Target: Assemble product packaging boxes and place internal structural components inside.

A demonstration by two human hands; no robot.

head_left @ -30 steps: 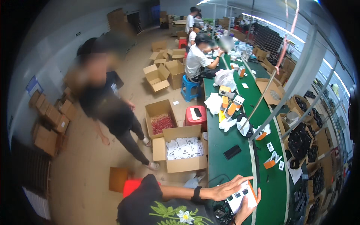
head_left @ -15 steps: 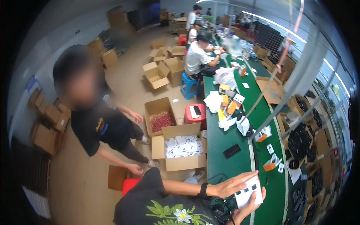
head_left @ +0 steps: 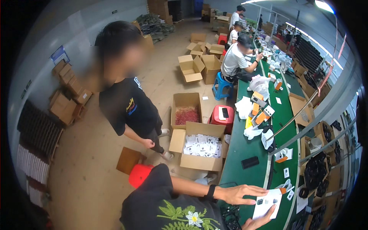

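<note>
A white box (head_left: 267,205) with small dark pictures printed on its face is tilted above the green table at the lower right. My right hand (head_left: 260,221) grips it from the near side, thumb on the printed face; the fingers behind it are hidden. My left hand (head_left: 239,194), a black band at its wrist, reaches in from the left. Its fingers are stretched out along the box's upper edge and its thumb stands apart near the left corner. Black cables (head_left: 231,217) lie on the table below my left wrist.
A dark phone (head_left: 250,162) and orange-and-white boxes (head_left: 264,114) lie on the green table (head_left: 239,172). To the left stand a carton of white leaflets (head_left: 202,145), a red stool (head_left: 140,175) and a person in black (head_left: 134,103). Metal poles rise at the right.
My view has swung left, so the scene sits farther right. The white box has turned in my right hand, and my left fingers have moved from across its face to its upper edge.
</note>
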